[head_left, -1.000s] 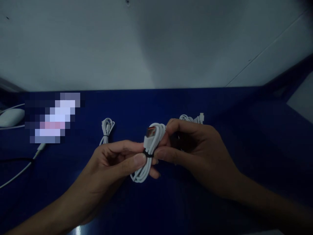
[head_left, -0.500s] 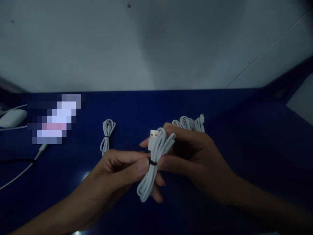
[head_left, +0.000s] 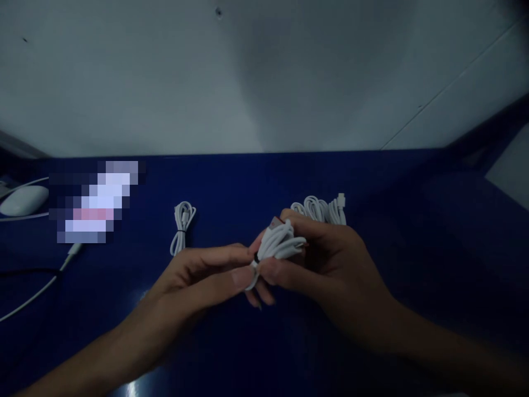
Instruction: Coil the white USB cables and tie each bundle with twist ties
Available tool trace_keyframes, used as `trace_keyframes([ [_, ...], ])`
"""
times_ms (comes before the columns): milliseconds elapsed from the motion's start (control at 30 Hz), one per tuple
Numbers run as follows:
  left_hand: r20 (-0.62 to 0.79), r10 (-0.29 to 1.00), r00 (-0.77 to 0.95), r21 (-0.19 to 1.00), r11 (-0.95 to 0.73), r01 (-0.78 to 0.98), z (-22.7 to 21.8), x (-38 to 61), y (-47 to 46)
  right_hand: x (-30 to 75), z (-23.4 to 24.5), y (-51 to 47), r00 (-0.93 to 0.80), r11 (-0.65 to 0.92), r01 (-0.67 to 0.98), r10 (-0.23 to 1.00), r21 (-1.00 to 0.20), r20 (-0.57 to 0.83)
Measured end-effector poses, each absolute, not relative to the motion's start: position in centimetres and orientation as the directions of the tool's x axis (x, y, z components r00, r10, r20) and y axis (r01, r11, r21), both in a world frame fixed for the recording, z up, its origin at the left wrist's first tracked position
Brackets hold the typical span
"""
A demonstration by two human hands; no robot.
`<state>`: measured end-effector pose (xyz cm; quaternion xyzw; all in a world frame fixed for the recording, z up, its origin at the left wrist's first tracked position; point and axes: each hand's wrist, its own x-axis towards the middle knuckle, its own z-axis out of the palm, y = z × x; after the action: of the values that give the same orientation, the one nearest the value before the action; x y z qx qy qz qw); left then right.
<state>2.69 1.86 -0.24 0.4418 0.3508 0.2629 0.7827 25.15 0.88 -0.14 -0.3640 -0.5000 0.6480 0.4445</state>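
Between my two hands is a coiled white USB cable (head_left: 278,241), bound at its middle by a black tie (head_left: 256,257). Its upper loops and plug ends lean toward the camera and to the right; the lower loops are mostly hidden by my fingers. My left hand (head_left: 206,275) pinches it beside the tie from the left. From the right, my right hand (head_left: 326,253) grips it with thumb and fingers just under the loops. One more tied white cable (head_left: 182,227) lies on the blue table (head_left: 231,187), beyond my left hand.
Several coiled white cables (head_left: 318,208) lie behind my right hand. At the left are a pixelated bright device (head_left: 101,201) with a white cord (head_left: 49,284) plugged in and a white rounded object (head_left: 25,200). A pale wall (head_left: 165,82) rises behind the table.
The held cable has been tipped, its plug end coming toward the camera and rightward while the lower loops swung back out of sight. Both hands keep their grip.
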Motion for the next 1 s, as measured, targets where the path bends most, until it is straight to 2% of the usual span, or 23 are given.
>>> trace_keyframes([
  [167, -0.303, 0.802, 0.515, 0.923, 0.382, -0.051, -0.4, 3.0, 1.7, 25.1, -0.1, 1.0, -0.204, -0.009, -0.098, 0.979, -0.995, 0.011],
  [400, -0.265, 0.788, 0.555, 0.945, 0.327, -0.013, -0.3, 3.0, 1.8, 25.1, 0.1, 1.2, -0.319, -0.083, -0.226, 0.948, -0.971, -0.007],
  [700, -0.300, 0.642, 0.705, 0.862, 0.500, -0.088, -0.6, 2.8, 1.7, 25.8, -2.0, 1.2, -0.463, -0.207, -0.355, 0.886, -0.912, -0.021],
  [833, -0.321, 0.573, 0.754, 0.825, 0.560, -0.074, -0.7, 2.6, 1.9, 26.1, -2.6, 1.4, -0.531, -0.322, -0.452, 0.846, -0.832, -0.038],
  [1000, -0.348, 0.520, 0.780, 0.783, 0.619, -0.063, -0.5, 2.2, 1.7, 26.2, -2.4, 1.6, -0.598, -0.424, -0.457, 0.797, -0.782, -0.082],
])
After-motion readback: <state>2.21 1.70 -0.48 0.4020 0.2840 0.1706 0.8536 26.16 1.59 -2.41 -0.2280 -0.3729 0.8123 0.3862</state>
